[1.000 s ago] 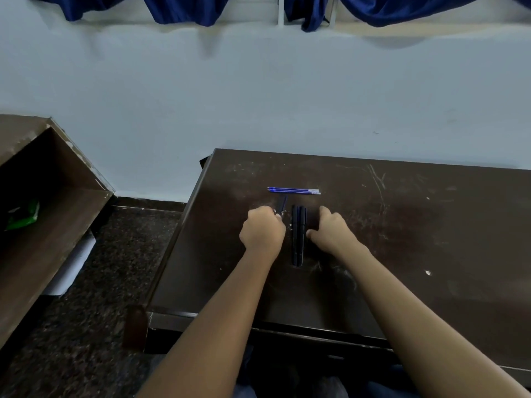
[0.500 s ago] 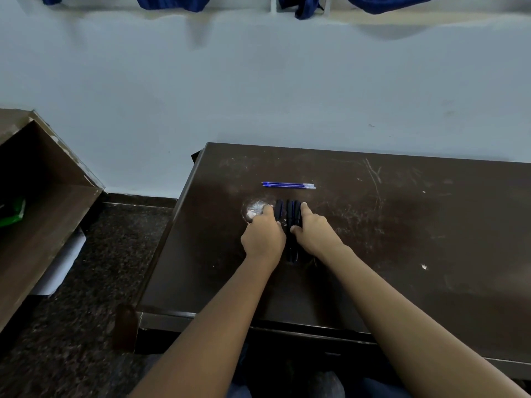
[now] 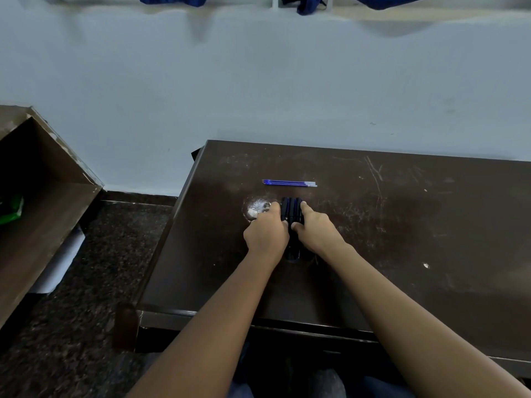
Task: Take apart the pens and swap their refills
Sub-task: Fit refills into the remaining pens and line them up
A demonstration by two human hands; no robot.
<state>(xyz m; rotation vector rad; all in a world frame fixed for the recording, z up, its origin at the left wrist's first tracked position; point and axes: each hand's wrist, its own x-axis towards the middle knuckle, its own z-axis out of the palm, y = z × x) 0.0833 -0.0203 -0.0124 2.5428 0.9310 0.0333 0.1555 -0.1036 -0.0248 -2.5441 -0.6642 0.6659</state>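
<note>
Head view: dark pen barrels lie bunched side by side on the brown desk, pointing away from the person. Left hand and right hand press against the bunch from either side, fingers curled onto it. Two blue refills lie crosswise just beyond, untouched.

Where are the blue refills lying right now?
In the head view, the blue refills lie side by side on the desk, just beyond the dark pen barrels and both hands, untouched.
</note>
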